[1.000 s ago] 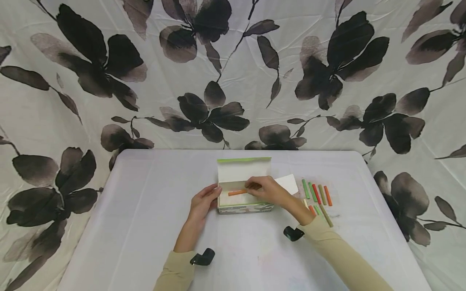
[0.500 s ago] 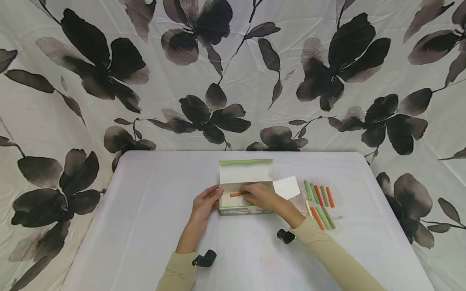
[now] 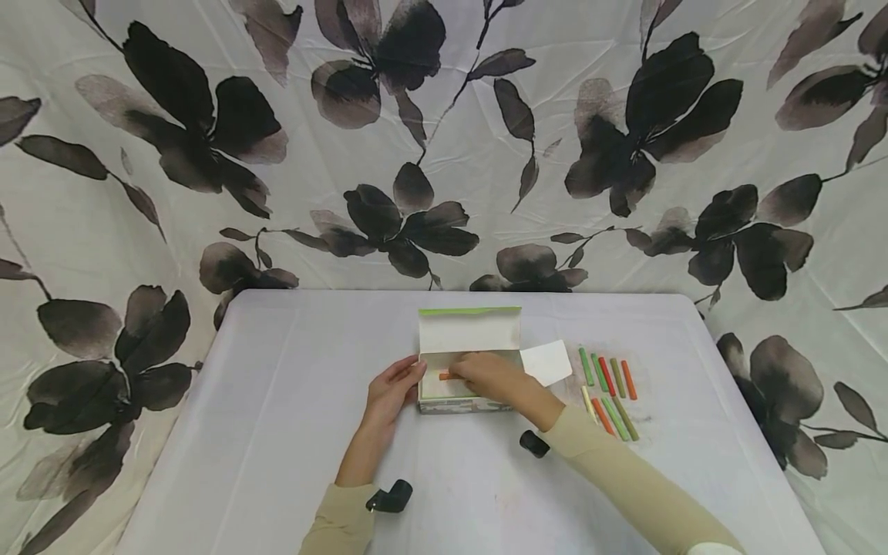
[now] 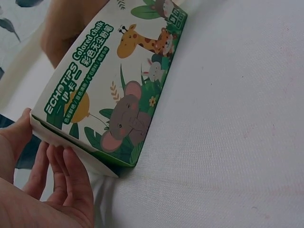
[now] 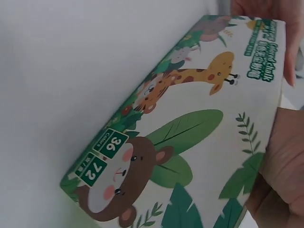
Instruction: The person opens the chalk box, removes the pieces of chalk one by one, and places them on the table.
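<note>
A white-and-green colored chalk box (image 3: 468, 405) stands with its lid raised in the head view. My left hand (image 3: 390, 389) holds its left end; in the left wrist view the thumb sits at the upper edge and the fingers (image 4: 76, 178) press the end flap. My right hand (image 3: 489, 378) reaches down inside the box. The end of an orange chalk stick (image 3: 445, 377) pokes out left of its fingertips. Those fingertips are hidden, so whether they grip the chalk cannot be told. The printed front (image 5: 190, 118) fills the right wrist view.
A white side flap (image 3: 546, 362) sticks out from the box's right end. Beyond it, several chalk sticks lie in two rows on the white cloth, among them a red stick (image 3: 607, 376) and a yellow stick (image 3: 588, 402). A floral cloth (image 3: 375, 208) hangs behind the table.
My right hand has moved left and lower into the box, covering most of the orange chalk stick. The left hand stays on the box's left end. The view has shifted slightly.
</note>
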Demonstrator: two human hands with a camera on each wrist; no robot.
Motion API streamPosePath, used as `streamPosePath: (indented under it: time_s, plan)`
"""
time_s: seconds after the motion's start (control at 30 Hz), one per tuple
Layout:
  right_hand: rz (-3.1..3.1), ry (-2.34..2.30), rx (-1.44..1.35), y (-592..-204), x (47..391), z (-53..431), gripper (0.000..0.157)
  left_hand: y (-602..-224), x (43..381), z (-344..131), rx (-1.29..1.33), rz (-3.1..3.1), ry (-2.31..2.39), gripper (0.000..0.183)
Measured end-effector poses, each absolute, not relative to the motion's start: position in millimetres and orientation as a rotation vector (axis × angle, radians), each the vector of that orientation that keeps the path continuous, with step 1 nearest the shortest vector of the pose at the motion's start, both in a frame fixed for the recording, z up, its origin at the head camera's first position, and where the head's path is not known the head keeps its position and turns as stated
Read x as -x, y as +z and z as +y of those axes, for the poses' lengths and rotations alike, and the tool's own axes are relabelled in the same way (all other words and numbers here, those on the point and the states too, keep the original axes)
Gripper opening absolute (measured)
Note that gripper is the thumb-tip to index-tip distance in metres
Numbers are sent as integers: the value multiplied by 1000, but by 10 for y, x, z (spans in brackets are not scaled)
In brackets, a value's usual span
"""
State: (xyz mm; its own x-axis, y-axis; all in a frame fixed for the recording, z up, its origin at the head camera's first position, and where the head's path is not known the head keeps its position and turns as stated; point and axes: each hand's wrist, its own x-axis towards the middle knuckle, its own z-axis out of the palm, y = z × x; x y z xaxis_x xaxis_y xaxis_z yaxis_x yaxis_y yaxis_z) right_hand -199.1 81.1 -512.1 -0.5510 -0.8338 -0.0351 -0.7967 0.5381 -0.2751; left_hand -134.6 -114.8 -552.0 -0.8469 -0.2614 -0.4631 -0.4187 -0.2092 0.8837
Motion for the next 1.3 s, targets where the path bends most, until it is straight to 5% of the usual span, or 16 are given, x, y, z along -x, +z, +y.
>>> streamPosePath:
  time_s: [0.47,1.3]
  plan:
    - [2732,184,1717,-5162,1999,643,6,-5502,1333,-1140,793,1892,2259,51]
    - [2323,-1107,1158,-4857,2094,1301,22,-5526,1349,-1143,804,1921,2264,50]
